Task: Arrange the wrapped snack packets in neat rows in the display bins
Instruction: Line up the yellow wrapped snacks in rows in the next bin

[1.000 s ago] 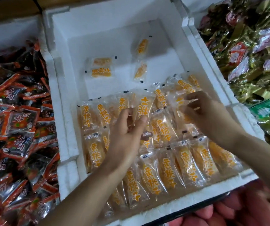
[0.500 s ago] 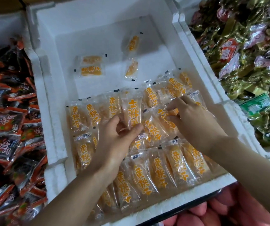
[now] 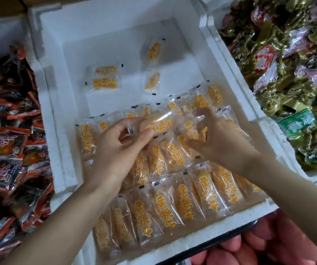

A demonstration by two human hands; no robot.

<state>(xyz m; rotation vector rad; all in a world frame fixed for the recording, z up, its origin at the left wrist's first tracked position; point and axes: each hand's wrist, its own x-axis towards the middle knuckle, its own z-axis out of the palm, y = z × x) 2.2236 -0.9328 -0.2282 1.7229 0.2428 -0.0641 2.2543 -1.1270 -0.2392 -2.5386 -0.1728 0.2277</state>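
1. Reaching into a white foam bin (image 3: pixel 47 115) at the centre of the frame, a person holds one yellow-lettered snack packet (image 3: pixel 158 123) crosswise just above the middle row of packets (image 3: pixel 165 157).
2. The left hand (image 3: pixel 119 150) pinches that packet at its left end between the thumb and curled fingers, with the sealed edge of the wrapper showing between them.
3. The right hand (image 3: pixel 218 144), at centre right, has its fingers curled tightly round a crumpled packet (image 3: pixel 192 131) of orange pieces. Its clear wrapping meets the right end of the crosswise packet; whether the two touch cannot be told.
4. Below the hands, a near row of packets (image 3: pixel 173 207) lies side by side along the bin's lower wall. A back row (image 3: pixel 201 98) runs behind the hands toward the right wall.
5. On the bare bin floor in the upper half lie a loose pair (image 3: pixel 106 79) left of centre, an upper single packet (image 3: pixel 153 51) and a lower single packet (image 3: pixel 151 81).
6. Dark red packets (image 3: pixel 10 150) fill the left edge of the frame. Gold and green sweets (image 3: pixel 287 77) are heaped at upper right, and pink shapes (image 3: pixel 278 245) show at lower right.
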